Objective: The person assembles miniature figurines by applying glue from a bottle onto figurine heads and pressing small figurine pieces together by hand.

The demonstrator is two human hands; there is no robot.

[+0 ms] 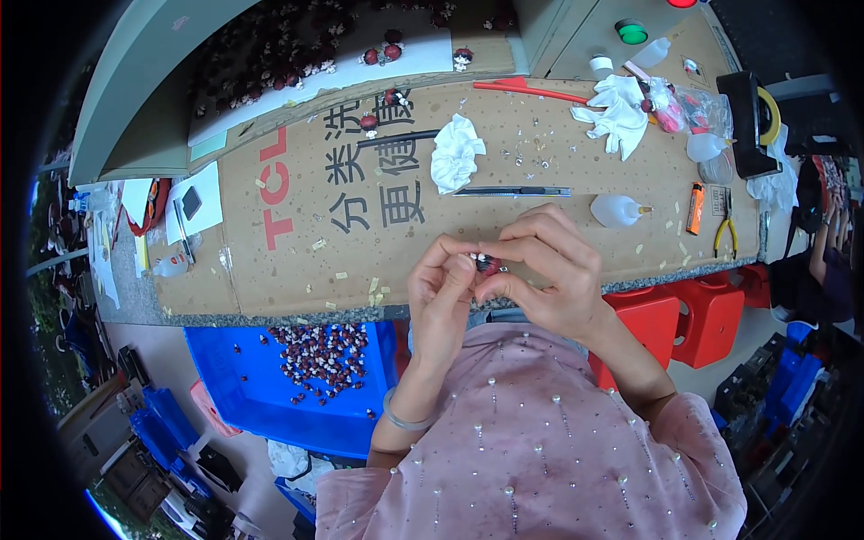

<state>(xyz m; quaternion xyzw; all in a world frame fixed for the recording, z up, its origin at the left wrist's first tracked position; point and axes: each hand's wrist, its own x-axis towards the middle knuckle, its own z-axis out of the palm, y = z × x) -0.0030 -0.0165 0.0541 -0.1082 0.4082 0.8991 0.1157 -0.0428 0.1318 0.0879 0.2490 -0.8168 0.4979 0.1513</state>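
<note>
Between both hands, just above the table's near edge, is a small dark-red and white figurine (487, 265). My left hand (441, 286) pinches its white end between thumb and fingertips. The thumb and forefinger of my right hand (551, 270) close on its dark-red side. Part of the figurine is hidden behind the fingers. Beyond the hands lie a slim utility knife (513, 192) and a crumpled white cloth (458, 153). To their right a small white squeeze bottle (619, 211) rests on its side.
At my lower left, a blue tray (216, 378) holds many similar figurines. More fill the cabinet shelf (423, 56) at the back. On the right are yellow-handled pliers (727, 229), an orange lighter (696, 209), a tape dispenser (749, 126) and a white glove (619, 115). Red stools (643, 319) stand below the edge.
</note>
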